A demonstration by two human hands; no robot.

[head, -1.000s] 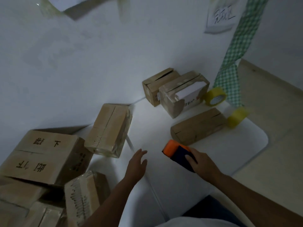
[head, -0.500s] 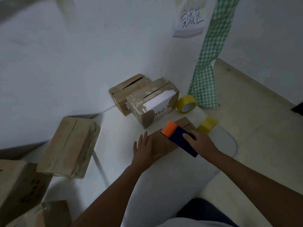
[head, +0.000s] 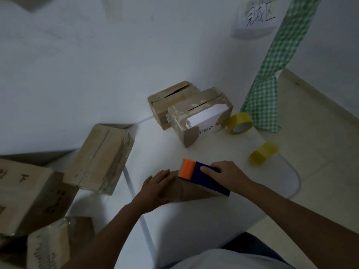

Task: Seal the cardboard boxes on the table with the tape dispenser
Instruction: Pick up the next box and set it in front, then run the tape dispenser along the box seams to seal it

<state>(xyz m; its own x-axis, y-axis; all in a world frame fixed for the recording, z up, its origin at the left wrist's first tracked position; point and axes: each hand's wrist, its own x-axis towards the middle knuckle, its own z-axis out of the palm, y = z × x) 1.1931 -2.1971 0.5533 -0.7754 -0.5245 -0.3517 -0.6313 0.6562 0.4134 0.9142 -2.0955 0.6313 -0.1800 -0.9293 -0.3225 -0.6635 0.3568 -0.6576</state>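
We see an orange-and-navy dispenser (head: pixel 202 176) on a brown box (head: pixel 191 193). Yellow tape rolls (head: pixel 240 123) sit on the white counter (head: pixel 194 220). The cloth (head: pixel 272 70) is green-checked.

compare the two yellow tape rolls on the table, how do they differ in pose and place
The tape roll near the green checked cloth is tilted up, so its round face and white core show. The tape roll by the table edge shows only its curved side; its core is not visible. The first sits right beside the box with the white paper, by the cloth; the second lies alone, nearer the right hand. Both are yellow and untouched.
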